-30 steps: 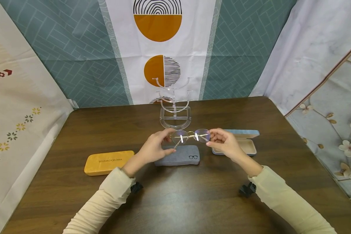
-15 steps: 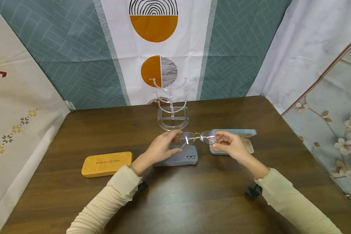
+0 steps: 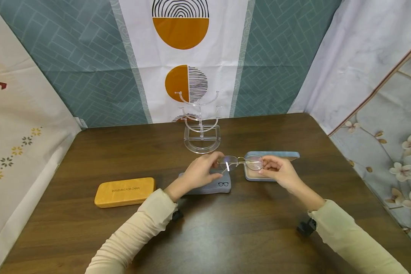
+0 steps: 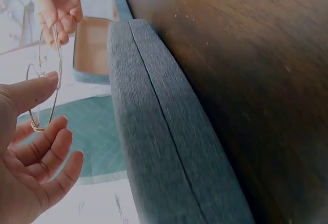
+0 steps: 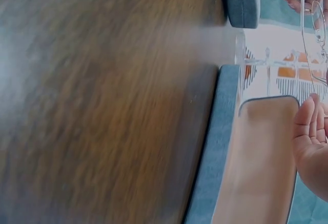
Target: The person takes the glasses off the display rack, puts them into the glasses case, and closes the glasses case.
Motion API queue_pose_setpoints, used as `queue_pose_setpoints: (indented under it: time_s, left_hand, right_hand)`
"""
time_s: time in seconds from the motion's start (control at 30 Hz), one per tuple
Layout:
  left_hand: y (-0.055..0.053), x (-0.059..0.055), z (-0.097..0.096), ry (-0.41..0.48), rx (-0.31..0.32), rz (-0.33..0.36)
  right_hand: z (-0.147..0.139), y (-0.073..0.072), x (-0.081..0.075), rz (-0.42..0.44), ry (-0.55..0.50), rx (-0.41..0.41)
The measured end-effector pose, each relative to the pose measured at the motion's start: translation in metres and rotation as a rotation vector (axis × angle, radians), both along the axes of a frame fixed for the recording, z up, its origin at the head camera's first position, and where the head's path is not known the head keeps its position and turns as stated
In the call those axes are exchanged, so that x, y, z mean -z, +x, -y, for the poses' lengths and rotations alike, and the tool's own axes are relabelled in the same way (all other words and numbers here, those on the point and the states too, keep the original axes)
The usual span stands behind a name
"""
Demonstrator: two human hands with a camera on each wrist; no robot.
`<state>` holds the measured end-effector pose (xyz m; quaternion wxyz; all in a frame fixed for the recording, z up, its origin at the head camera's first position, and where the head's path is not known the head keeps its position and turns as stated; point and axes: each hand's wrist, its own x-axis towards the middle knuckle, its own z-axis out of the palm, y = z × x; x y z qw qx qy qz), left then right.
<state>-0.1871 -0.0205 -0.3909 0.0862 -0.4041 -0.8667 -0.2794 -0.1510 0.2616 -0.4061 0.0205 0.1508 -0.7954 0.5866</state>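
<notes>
A pair of thin gold-rimmed eyeglasses (image 3: 240, 162) hangs above the table between both hands. My left hand (image 3: 203, 171) pinches the glasses at one side, thumb against fingers, as the left wrist view also shows. At the other side my right hand (image 3: 281, 173) pinches the frame near its hinge. The temples look folded in behind the lenses. Below and behind the right hand lies an open light-blue glasses case (image 3: 248, 175) with a beige lining, partly hidden by that hand. A closed grey-blue glasses case (image 3: 212, 186) lies under the left hand, partly covered by it.
A yellow glasses case (image 3: 125, 192) lies closed on the left of the brown table (image 3: 212, 236). Farther back, a clear tiered display stand (image 3: 202, 131) stands near the curtain (image 3: 277, 68).
Both hands have carried the eyeglasses rightward, from above the grey-blue case to partly over the open light-blue case. The cases and stand stay in place; the head view has shifted slightly.
</notes>
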Motion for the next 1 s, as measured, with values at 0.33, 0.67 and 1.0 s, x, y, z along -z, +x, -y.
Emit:
queue_pose_setpoints:
  time_s: [0.33,0.67,1.0]
  left_hand:
    - [-0.001,-0.001,-0.016,-0.014,0.013,0.03]
    - [0.001,0.002,-0.033,-0.041,-0.008,0.059]
    - [0.0,0.001,-0.051,-0.109,-0.06,0.092]
  right_hand:
    - [-0.015,0.0,0.004,-0.009,0.028,0.02]
    - [-0.029,0.003,0.008,0.0,0.106,0.067]
    - [-0.044,0.002,0.009,0.01,0.162,0.087]
